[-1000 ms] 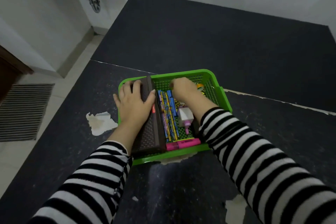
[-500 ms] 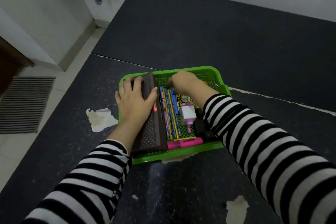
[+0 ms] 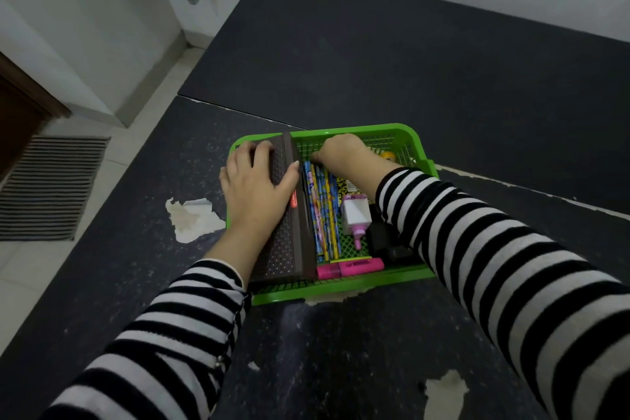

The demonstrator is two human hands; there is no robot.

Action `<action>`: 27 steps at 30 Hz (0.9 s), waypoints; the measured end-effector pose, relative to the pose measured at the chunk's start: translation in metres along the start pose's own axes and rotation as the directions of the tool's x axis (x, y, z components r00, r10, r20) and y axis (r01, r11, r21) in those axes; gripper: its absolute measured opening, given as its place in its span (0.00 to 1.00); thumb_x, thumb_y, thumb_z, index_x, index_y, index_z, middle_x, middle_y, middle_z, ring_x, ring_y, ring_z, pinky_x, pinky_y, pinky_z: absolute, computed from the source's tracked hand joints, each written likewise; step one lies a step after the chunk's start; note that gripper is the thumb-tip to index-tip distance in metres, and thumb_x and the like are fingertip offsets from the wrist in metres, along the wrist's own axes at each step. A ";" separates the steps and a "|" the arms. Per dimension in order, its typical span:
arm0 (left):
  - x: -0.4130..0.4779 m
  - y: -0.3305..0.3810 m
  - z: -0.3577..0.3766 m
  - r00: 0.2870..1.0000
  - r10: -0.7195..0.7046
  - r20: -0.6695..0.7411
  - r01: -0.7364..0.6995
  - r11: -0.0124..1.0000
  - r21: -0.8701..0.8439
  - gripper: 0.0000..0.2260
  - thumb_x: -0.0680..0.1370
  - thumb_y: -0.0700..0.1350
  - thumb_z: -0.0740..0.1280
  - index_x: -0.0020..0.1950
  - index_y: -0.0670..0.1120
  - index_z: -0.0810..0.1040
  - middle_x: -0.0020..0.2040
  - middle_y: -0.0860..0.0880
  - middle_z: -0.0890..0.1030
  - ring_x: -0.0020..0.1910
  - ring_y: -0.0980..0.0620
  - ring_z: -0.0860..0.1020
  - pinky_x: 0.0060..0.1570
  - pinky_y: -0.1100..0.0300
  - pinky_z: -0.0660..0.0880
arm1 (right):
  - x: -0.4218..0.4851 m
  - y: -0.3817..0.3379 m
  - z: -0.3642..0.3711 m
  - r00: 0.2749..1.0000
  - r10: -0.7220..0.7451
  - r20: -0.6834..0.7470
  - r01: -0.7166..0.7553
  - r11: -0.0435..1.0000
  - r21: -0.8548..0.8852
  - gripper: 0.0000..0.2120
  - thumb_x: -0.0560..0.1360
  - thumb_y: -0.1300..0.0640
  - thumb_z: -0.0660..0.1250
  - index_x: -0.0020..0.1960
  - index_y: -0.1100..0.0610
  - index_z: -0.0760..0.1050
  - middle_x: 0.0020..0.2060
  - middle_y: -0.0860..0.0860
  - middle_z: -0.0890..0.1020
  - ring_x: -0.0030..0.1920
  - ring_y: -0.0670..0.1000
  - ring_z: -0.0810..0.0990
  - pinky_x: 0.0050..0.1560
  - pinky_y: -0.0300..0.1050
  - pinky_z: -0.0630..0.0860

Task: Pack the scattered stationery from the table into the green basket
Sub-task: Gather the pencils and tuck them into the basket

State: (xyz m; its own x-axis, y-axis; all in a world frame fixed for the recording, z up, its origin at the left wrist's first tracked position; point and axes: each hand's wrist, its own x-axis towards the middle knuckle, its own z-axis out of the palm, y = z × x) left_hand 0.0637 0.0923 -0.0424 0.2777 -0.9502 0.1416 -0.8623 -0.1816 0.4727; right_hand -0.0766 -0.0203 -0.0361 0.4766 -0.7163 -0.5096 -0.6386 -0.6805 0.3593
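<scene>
Speckled table (image 3: pixel 341 351), mesh basket (image 3: pixel 420 144), left hand (image 3: pixel 259 189) clasping dotted case (image 3: pixel 282 251), right hand (image 3: pixel 344 154), grip unclear

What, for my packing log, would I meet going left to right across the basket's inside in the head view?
Dark pencil case → patterned pencils → glue bottle → black object. The pink highlighter lies crosswise, so it is left out.
</scene>
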 end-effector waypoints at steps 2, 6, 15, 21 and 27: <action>0.000 0.000 0.000 1.000 0.000 0.006 0.000 1.000 0.003 0.26 0.74 0.65 0.56 0.65 0.50 0.69 0.67 0.46 0.68 0.69 0.42 0.63 0.68 0.40 0.61 | 0.000 0.000 -0.003 1.000 0.001 0.013 0.000 1.000 -0.013 0.24 0.81 0.63 0.56 0.75 0.49 0.60 0.63 0.54 0.75 0.63 0.58 0.75 0.50 0.51 0.75; 0.001 0.000 0.001 1.000 0.003 0.005 -0.003 1.000 0.004 0.26 0.74 0.64 0.57 0.65 0.50 0.69 0.67 0.46 0.68 0.70 0.42 0.63 0.68 0.39 0.60 | 0.002 -0.001 -0.007 0.999 -0.007 0.041 0.008 1.000 -0.028 0.18 0.80 0.62 0.60 0.69 0.53 0.70 0.60 0.53 0.77 0.60 0.57 0.77 0.45 0.49 0.72; 0.001 -0.001 0.001 1.000 0.006 0.010 -0.006 1.000 0.002 0.24 0.75 0.63 0.59 0.66 0.50 0.68 0.68 0.46 0.67 0.70 0.43 0.62 0.69 0.38 0.59 | -0.001 0.011 -0.025 0.994 -0.067 0.086 0.068 0.998 -0.006 0.22 0.75 0.57 0.69 0.67 0.53 0.71 0.58 0.52 0.79 0.59 0.56 0.78 0.46 0.49 0.73; 0.000 0.000 0.000 1.000 0.009 0.012 -0.009 1.000 0.006 0.24 0.75 0.63 0.59 0.66 0.50 0.68 0.68 0.46 0.67 0.70 0.43 0.62 0.69 0.39 0.59 | -0.012 0.024 -0.037 0.996 -0.090 -0.010 0.090 0.996 -0.016 0.17 0.75 0.55 0.69 0.63 0.55 0.76 0.56 0.54 0.80 0.56 0.57 0.80 0.45 0.49 0.75; 0.000 0.000 0.001 1.000 -0.003 0.008 0.002 1.000 0.009 0.26 0.74 0.64 0.56 0.65 0.50 0.69 0.67 0.46 0.68 0.69 0.42 0.63 0.67 0.38 0.61 | -0.037 0.035 -0.038 0.998 0.033 -0.054 -0.004 0.878 0.478 0.18 0.72 0.51 0.73 0.60 0.54 0.77 0.54 0.51 0.81 0.47 0.52 0.79 0.46 0.44 0.73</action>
State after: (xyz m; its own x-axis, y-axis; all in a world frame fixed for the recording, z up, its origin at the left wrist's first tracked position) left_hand 0.0633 0.0921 -0.0435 0.2766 -0.9516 0.1338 -0.8653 -0.1861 0.4654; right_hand -0.0939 -0.0240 0.0250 0.4869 -0.7460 -0.4544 -0.8515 -0.5213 -0.0565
